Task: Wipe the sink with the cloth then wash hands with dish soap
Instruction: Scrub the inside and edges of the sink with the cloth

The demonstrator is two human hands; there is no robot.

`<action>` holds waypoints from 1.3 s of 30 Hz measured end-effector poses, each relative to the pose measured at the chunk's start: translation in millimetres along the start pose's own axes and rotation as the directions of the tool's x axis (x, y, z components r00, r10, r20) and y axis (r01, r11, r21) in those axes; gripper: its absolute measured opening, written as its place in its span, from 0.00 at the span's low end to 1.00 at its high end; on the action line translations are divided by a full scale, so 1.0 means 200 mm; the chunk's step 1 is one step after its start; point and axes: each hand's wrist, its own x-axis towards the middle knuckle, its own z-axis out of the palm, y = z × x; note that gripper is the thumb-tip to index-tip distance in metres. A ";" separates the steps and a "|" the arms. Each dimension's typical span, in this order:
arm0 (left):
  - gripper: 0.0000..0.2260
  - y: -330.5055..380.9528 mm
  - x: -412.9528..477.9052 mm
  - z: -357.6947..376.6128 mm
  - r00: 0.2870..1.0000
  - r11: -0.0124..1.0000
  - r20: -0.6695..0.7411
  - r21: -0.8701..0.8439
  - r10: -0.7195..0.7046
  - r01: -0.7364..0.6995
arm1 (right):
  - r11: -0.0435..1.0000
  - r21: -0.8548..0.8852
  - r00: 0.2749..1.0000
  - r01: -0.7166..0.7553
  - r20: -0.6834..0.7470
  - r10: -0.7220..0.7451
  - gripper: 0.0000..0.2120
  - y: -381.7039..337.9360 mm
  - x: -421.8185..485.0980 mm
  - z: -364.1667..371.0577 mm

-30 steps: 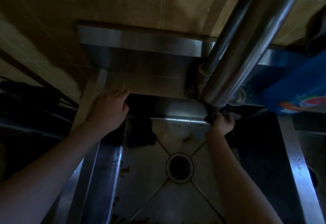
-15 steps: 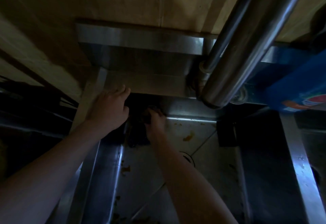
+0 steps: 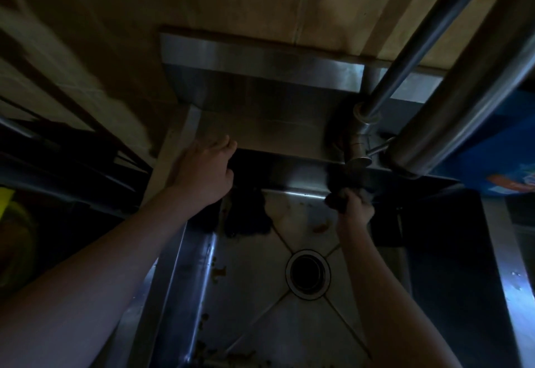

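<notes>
A steel sink (image 3: 185, 281) lies below me in dim light, with a round drain (image 3: 307, 273) in its floor and brown food bits on the bottom. My right hand (image 3: 354, 207) is down at the sink's back wall, right of centre, closed on a dark cloth (image 3: 337, 201) pressed to the steel. My left hand (image 3: 204, 169) rests flat on the sink's back left rim, fingers spread. A dark clump (image 3: 247, 217) lies in the back left corner of the basin.
A thick steel faucet spout (image 3: 451, 101) crosses the upper right, with its base and lever (image 3: 362, 142) on the back ledge. A blue packet (image 3: 498, 165) stands at the right. A steel backsplash (image 3: 260, 60) meets a tiled wall behind.
My right hand with the cloth has swept from the sink's back left corner to the right along the back wall. My left hand has stayed on the rim.
</notes>
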 end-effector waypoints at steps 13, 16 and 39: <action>0.28 0.00 0.01 0.00 0.999 1.000 0.034 0.015 -0.001 0.001 | 0.229 -0.701 0.698 0.676 0.708 0.106 0.24 0.38 -0.12 0.05; 0.28 0.00 0.01 0.00 1.000 1.000 0.023 0.004 -0.004 0.004 | 0.172 -0.664 0.653 0.727 0.747 0.124 0.28 0.43 -0.16 0.12; 0.30 0.01 0.01 0.01 1.000 1.000 -0.015 -0.009 0.003 -0.003 | 0.054 -0.813 0.814 0.580 0.580 -0.010 0.30 0.27 0.13 -0.29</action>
